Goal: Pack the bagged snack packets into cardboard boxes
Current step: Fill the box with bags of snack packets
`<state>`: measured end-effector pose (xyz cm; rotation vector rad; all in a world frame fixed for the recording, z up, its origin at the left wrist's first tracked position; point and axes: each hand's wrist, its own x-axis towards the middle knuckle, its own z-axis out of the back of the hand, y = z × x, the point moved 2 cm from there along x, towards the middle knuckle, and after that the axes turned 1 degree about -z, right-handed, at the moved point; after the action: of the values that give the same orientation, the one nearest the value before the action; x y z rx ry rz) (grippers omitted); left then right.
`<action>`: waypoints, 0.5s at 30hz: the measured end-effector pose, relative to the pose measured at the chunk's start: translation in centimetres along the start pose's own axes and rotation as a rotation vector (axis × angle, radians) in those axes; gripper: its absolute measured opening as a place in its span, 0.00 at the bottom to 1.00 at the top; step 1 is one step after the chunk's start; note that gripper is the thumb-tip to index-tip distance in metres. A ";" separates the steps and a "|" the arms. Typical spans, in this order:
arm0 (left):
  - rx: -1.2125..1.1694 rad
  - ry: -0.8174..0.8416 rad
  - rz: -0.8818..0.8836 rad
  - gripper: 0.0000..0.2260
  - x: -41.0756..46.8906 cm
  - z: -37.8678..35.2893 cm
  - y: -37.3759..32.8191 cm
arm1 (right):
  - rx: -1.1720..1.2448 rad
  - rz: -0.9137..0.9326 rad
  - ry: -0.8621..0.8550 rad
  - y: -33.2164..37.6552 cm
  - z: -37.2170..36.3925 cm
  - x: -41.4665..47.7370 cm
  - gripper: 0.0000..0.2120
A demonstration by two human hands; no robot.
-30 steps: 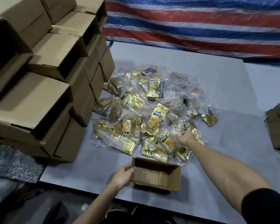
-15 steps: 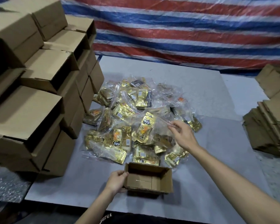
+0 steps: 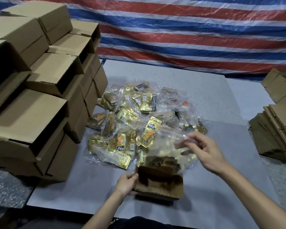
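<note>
Clear bag of gold snack packets (image 3: pixel 168 146) above open brown cardboard box (image 3: pixel 158 191).
Bag is pinched by right hand (image 3: pixel 205 152); box is gripped by left hand (image 3: pixel 126 183).

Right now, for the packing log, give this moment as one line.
left hand: holds open cardboard box | right hand: pinches clear bag of snack packets above box

our left hand (image 3: pixel 126 183) grips the left wall of the small open box (image 3: pixel 162 189) on the near side of the grey board (image 3: pixel 221 187). our right hand (image 3: pixel 206 154) pinches a blurred clear bag (image 3: pixel 169 145) of gold packets just above the box. the pile of bags (image 3: pixel 130 113) lies beyond, with stacked boxes (image 3: pixel 40 96) at left.
</note>
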<state>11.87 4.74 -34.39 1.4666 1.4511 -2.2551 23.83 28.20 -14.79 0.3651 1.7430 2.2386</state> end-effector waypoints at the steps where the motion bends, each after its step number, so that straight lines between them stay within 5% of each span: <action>1: -0.003 0.002 0.000 0.11 0.0 0.0 0.0 | -0.004 -0.035 0.042 -1.0 -0.6 -0.5 0.05; 8: -0.004 -0.009 0.013 0.14 -0.1 -0.1 -0.2 | -0.498 -0.221 0.284 -8.9 -3.9 -2.4 0.04; 15: 0.016 0.012 0.007 0.10 -0.3 -0.1 -0.4 | -0.360 -0.283 0.219 -10.7 -6.3 -2.5 0.07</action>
<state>11.91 4.91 -33.91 1.4901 1.4325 -2.2630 24.50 24.11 -26.80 -0.1985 1.3374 2.3787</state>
